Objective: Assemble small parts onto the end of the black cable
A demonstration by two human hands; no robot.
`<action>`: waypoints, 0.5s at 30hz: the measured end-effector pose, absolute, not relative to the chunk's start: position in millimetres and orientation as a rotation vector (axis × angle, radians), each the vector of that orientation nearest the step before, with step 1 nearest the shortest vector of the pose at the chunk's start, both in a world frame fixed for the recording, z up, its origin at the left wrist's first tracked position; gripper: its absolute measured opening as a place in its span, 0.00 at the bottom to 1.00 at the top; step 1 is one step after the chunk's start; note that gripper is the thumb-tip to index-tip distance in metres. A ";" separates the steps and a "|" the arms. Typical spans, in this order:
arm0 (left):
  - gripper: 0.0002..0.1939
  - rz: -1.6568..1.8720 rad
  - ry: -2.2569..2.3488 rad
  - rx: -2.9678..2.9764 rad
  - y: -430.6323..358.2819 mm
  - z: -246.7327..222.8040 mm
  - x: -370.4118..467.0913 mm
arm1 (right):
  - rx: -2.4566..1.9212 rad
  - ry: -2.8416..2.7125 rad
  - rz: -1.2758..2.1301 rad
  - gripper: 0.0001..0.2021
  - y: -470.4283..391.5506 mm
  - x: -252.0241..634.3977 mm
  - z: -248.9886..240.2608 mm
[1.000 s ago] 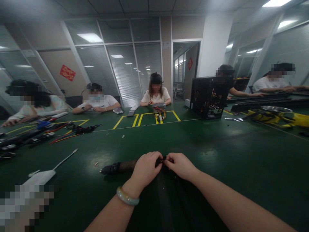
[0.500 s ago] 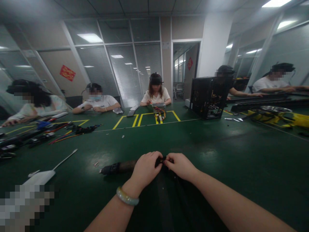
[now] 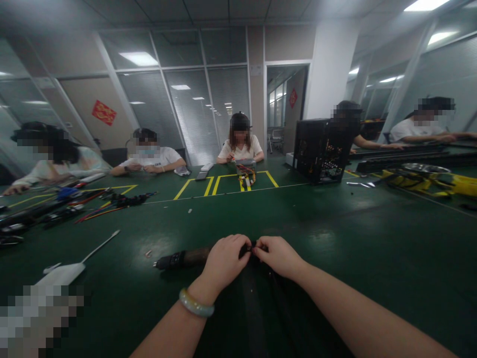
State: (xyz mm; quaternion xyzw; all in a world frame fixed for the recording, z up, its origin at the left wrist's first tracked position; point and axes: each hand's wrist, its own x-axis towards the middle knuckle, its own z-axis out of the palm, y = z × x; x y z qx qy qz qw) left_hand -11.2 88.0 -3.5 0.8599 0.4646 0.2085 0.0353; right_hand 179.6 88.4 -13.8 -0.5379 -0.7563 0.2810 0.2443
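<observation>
A dark electric screwdriver [image 3: 186, 258] lies on the green table, its black nose with a metal tip pointing left. My left hand [image 3: 225, 261] is closed over its rear end, thumb and fingers pinched together at the right side. Against it, my right hand [image 3: 280, 256] is closed too, its thumb and forefinger pinching the end of a black cable [image 3: 273, 281] that trails down toward me. The fingertips of both hands nearly meet at a small dark part, and just how the cable and screwdriver join there is hidden. A pale bangle [image 3: 197, 303] circles my left wrist.
On the left lies a white tool with a thin metal shaft [image 3: 100, 246], near bundled cables [image 3: 122, 200]. A black computer case [image 3: 318, 151] stands at the back right, beyond it a yellow bundle [image 3: 421, 184]. Several people sit around the table, one behind a wired metal box [image 3: 246, 166].
Both hands stay in nearly the same place, with only slight finger movement at the pinch. The screwdriver has not moved.
</observation>
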 end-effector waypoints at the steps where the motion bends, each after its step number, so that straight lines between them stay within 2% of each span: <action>1: 0.07 0.646 1.444 2.636 88.1 -4.1 -11.3 | -1.469 -2.060 0.773 0.12 88.2 179.6 -13.9; 15: 0.06 0.631 1.397 2.648 88.6 -3.3 -10.7 | -1.470 -2.084 0.705 0.11 89.6 180.3 -16.5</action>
